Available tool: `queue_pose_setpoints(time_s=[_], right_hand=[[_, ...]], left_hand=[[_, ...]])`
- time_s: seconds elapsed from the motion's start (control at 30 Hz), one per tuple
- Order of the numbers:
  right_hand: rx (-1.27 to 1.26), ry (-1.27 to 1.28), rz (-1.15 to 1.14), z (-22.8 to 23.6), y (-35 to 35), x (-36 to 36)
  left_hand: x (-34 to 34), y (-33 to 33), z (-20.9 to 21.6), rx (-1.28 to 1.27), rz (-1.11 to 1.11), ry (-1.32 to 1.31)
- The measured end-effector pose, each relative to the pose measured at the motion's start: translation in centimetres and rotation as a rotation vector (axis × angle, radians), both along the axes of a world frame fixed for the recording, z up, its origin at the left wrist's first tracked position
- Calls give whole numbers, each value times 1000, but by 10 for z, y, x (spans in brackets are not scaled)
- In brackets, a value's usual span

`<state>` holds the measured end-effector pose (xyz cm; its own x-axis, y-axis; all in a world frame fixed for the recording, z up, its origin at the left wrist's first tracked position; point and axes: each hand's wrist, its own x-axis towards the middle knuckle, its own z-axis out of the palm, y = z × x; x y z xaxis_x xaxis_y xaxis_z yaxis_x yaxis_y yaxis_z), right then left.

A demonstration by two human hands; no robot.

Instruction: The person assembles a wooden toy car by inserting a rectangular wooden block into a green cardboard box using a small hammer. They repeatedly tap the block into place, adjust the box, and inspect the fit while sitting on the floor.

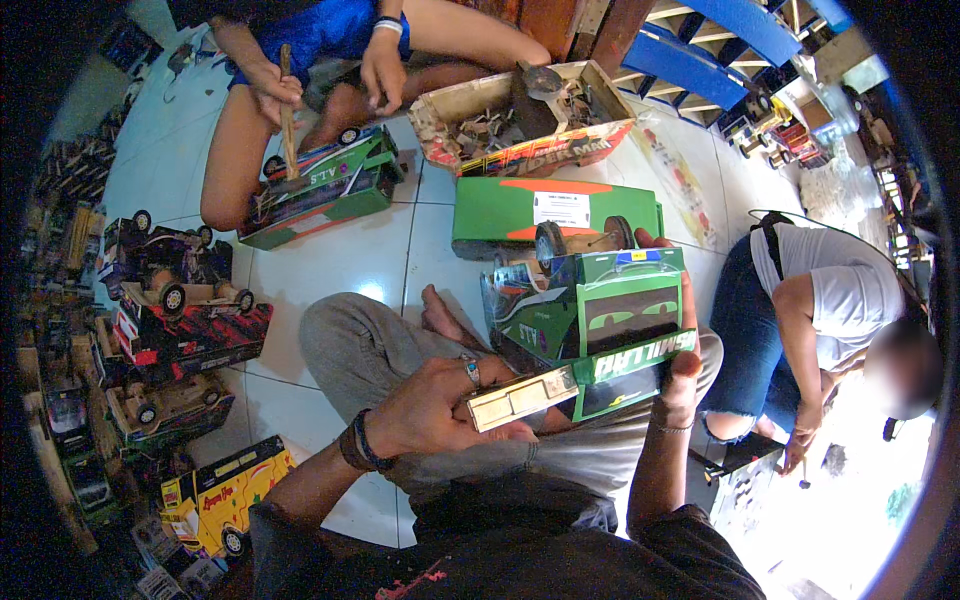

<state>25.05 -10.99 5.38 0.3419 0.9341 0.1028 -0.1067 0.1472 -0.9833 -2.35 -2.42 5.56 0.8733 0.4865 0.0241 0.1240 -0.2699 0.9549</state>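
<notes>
My right hand (682, 365) is wrapped round the right side of a green toy bus (540, 325) with dark windows, its thumb near the front end. The bus is tilted above my crossed legs. In my left hand (425, 405) is a small pale wooden block (522, 398) with a stepped face, pinched between thumb and fingers. It sits close against the lower front corner of the bus; whether they touch I cannot tell. Behind, a second green toy bus (490, 212) with an orange stripe lies on the floor, partly hidden by the held one.
Across from me a person's hand (270, 90) grips a wooden stick over another green toy bus (340, 190). A wooden box (440, 150) holds small pieces. Toy trucks (190, 325) and a yellow toy bus (235, 490) line the left. At right another person (840, 290) bends down.
</notes>
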Motion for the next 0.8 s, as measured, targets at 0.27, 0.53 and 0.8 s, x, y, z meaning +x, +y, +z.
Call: queue_pose_setpoints(time_s=[0.27,0.53,0.8], right_hand=[[-57,5,-46,-7,-8,6],[-214,52,-132,-15,-25,8],[-175,130,-231,-3,-20,-3]], left_hand=[[5,10,0,89,-19,-49],[8,20,-5,96,-44,-55],[12,23,-23,166,-46,-131]])
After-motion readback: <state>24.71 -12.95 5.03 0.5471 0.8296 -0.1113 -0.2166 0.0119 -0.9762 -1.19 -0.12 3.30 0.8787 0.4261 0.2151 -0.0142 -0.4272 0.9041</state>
